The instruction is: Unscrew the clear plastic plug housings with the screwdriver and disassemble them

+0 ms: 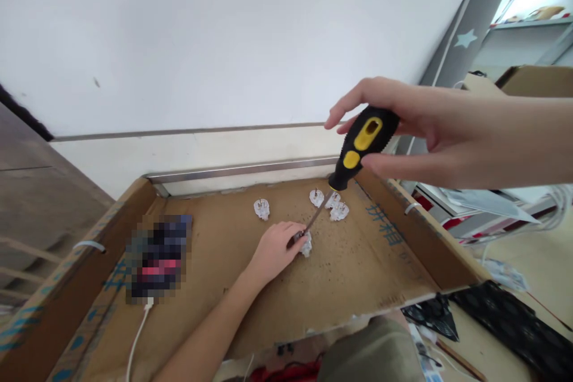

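My right hand (425, 116) grips a screwdriver (367, 137) by its black and yellow handle. The thumb presses one side of the handle and the index finger stretches out past it. The screwdriver slants down to the left, its tip reaching a clear plastic plug (306, 246) on the cardboard. Closed around that plug is my left hand (275, 250), whose fingers hide part of it; a small dark piece shows by the fingertips. Beyond the hands lie more clear plugs with metal prongs up: one alone (262, 209) and several grouped near the screwdriver shaft, including one at the right (339, 210).
The work surface is a shallow cardboard box (215, 233) with raised sides, dotted with dark specks. A blurred-out device (159, 256) with a white cable (138, 334) lies at its left. A white wall (224, 42) rises behind. Black plastic wrap (505, 322) is on the floor at right.
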Demonstrator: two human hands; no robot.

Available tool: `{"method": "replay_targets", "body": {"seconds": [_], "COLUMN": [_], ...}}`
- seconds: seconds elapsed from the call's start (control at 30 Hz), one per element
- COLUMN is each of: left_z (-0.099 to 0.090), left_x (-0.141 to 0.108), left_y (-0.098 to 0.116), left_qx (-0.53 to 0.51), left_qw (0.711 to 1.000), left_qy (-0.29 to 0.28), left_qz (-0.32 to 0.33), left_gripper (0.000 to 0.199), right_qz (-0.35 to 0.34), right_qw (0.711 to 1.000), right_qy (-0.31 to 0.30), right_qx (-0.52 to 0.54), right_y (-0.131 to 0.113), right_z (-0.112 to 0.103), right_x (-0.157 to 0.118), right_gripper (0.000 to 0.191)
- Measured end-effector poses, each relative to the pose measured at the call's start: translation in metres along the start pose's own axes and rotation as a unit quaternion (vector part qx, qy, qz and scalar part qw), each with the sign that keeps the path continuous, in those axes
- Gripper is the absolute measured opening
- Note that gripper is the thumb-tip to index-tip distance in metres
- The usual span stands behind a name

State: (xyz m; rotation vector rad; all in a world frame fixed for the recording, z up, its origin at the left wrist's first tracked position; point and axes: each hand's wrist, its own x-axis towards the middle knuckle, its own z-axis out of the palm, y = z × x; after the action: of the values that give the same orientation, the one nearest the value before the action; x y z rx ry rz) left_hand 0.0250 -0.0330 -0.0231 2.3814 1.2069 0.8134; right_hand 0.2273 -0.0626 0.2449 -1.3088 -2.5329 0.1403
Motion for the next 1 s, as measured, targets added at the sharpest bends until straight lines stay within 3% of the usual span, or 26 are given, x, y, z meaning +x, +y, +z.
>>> {"method": "replay_targets", "body": {"seconds": [0.27, 0.37, 0.53, 0.67, 0.8, 1.0], "left_z": [-0.001, -0.001, 0.000, -0.001, -0.002, -0.001], "left_x": [0.000, 0.000, -0.001, -0.001, -0.002, -0.003], "left_y": [0.001, 0.001, 0.000, 0.001, 0.001, -0.001], "left_qx": [0.004, 0.004, 0.001, 0.001, 0.003, -0.004], "left_qw": [1.000, 1.000, 1.000, 1.000, 1.000, 1.000], "left_qy": [-0.003, -0.002, -0.004, -0.001, -0.001, -0.004], "left_qz": [-0.012, -0.012, -0.007, -0.005, -0.010, -0.015], "left_gripper": [0.018, 0.017, 0.016, 0.016, 0.024, 0.034], "right_qz": [0.031, -0.002, -0.057, -0.055, -0.060, -0.065], "right_qw": [0.996, 0.997, 0.995, 0.994, 0.993, 0.992], "right_qy": [-0.052, -0.059, -0.033, -0.040, -0.052, -0.051], "right_qx": [-0.066, -0.058, -0.079, -0.090, -0.093, -0.092], "right_y": [-0.007, -0.005, 0.001, 0.000, -0.002, -0.002], "right_z": [-0.009, -0.007, -0.005, -0.007, -0.008, -0.010], "right_x": [0.002, 0.005, 0.012, 0.013, 0.012, 0.010], "right_gripper": [0.033, 0.024, 0.032, 0.037, 0.020, 0.021]}}
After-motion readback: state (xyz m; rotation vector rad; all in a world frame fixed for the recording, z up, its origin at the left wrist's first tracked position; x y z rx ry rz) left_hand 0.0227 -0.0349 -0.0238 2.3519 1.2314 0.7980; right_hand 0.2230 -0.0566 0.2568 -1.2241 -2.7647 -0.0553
